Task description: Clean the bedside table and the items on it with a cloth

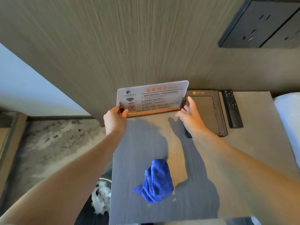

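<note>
A white acrylic WiFi sign (152,98) in a wooden base stands at the back of the grey bedside table (139,143), near the wall. My left hand (114,120) grips the sign's left end. My right hand (189,115) is at its right end, fingers spread and touching the base. A crumpled blue cloth (156,181) lies loose on the table in front, between my forearms, and neither hand is on it.
A dark tray (209,111) and a black remote (232,108) lie to the right of the sign. A black socket panel (263,23) is on the wall above. A bin with white waste (101,195) stands left of the table. White bedding (290,120) borders the right side.
</note>
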